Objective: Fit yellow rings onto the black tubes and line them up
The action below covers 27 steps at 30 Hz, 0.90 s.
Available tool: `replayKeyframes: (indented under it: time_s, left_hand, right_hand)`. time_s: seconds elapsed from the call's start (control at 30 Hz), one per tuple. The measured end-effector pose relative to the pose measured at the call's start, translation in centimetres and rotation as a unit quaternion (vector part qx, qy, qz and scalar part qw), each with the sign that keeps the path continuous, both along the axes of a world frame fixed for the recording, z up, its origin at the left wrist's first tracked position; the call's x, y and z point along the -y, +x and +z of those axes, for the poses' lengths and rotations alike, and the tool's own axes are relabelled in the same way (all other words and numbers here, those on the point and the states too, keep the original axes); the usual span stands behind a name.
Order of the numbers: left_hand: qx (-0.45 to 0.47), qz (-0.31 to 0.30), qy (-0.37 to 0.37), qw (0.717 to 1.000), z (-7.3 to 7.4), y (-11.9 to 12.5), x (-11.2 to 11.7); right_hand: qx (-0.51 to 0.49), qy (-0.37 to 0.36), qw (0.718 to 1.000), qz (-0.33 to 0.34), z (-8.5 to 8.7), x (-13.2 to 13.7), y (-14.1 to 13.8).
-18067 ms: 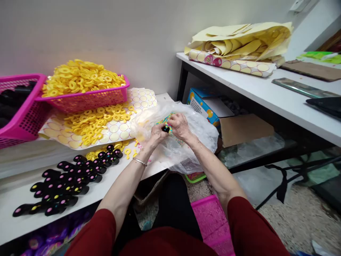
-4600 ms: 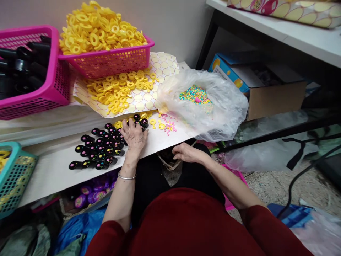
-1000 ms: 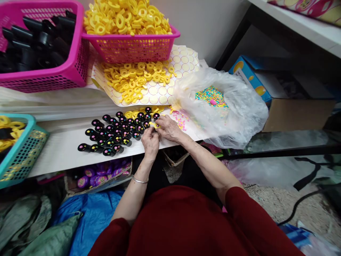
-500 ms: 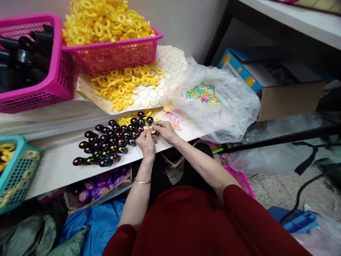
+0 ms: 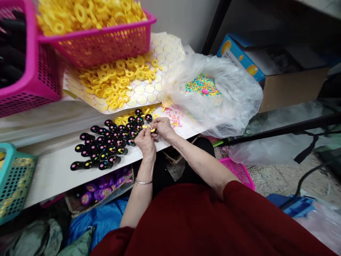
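My left hand (image 5: 146, 143) and my right hand (image 5: 163, 128) meet over the front of the white table, their fingers pinched together. Between the fingertips is a black tube (image 5: 152, 131) with a yellow plastic ring (image 5: 145, 126) at its top; a pink dot shows inside. Left fingers press on the ring, while the right fingers curl round the tube and hide most of it. Just left of the hands stand several black tubes (image 5: 103, 155) in a cluster, small coloured beads in their open tops. Pink and yellow beads (image 5: 174, 118) lie loose beyond my right hand.
Yellow rings (image 5: 114, 85) are heaped on a sticker sheet (image 5: 149, 89) below a full pink basket (image 5: 101, 46). A plastic bag (image 5: 234, 96) of coloured beads lies at right. Another pink basket (image 5: 49, 71) holds black tubes; a teal basket (image 5: 20, 185) stands left.
The camera view has shifted a little, so the baskets sit further left and higher. Both hands stay together on the same tube and ring, with only slight finger movement.
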State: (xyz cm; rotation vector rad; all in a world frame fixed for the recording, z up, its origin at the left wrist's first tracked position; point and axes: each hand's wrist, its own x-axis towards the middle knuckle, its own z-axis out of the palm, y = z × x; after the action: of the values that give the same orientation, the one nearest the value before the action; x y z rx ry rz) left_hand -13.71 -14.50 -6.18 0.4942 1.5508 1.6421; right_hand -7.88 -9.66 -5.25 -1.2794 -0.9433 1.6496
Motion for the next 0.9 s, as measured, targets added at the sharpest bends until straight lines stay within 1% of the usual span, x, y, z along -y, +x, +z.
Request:
replayKeyframes:
  time_s: [0.1, 0.23, 0.3, 0.4, 0.43, 0.5, 0.6, 0.67, 0.73, 0.83, 0.9]
  left_hand:
    - [0.031, -0.021, 0.024, 0.999, 0.1, 0.1, 0.6]
    - [0.005, -0.068, 0.067, 0.995, -0.1, 0.0, 1.6]
    - [-0.013, -0.066, 0.068, 0.995, -0.1, 0.1, 2.5]
    - [-0.017, -0.065, 0.06, 0.996, 0.6, 0.6, 4.4]
    - [-0.019, -0.075, 0.061, 0.995, 0.9, 0.7, 5.1]
    - [-0.035, -0.118, 0.07, 0.99, 1.6, 1.0, 6.5]
    - [-0.117, -0.202, 0.098, 0.967, 2.0, 1.1, 8.1]
    - [-0.199, -0.243, 0.129, 0.941, 1.8, 1.0, 8.7]
    - [-0.265, -0.261, 0.16, 0.914, 1.4, 1.0, 9.0]
    - [-0.321, -0.283, 0.186, 0.884, 0.9, 1.1, 9.1]
    - [-0.346, -0.308, 0.196, 0.864, 0.7, 1.3, 9.2]
  right_hand:
    - [0.004, -0.019, 1.0, 0.02, 0.3, 0.2, 0.2]
    - [0.033, 0.013, 0.999, 0.03, 0.6, 1.2, 0.6]
    - [0.028, 0.016, 0.999, 0.029, 0.9, 2.5, 1.0]
    - [-0.029, 0.016, 0.999, 0.019, 1.6, 5.1, 2.3]
    - [-0.05, 0.017, 0.998, 0.018, 1.8, 5.9, 2.9]
    - [-0.072, 0.003, 0.997, 0.013, 2.3, 7.3, 4.4]
    - [-0.074, -0.055, 0.996, 0.019, 2.6, 8.5, 6.9]
    - [-0.111, -0.104, 0.987, 0.057, 2.4, 8.9, 8.2]
    - [-0.175, -0.132, 0.97, 0.106, 2.2, 9.4, 9.2]
    - [-0.242, -0.124, 0.949, 0.158, 2.1, 9.9, 10.4]
    - [-0.235, -0.105, 0.947, 0.191, 2.3, 10.1, 11.1]
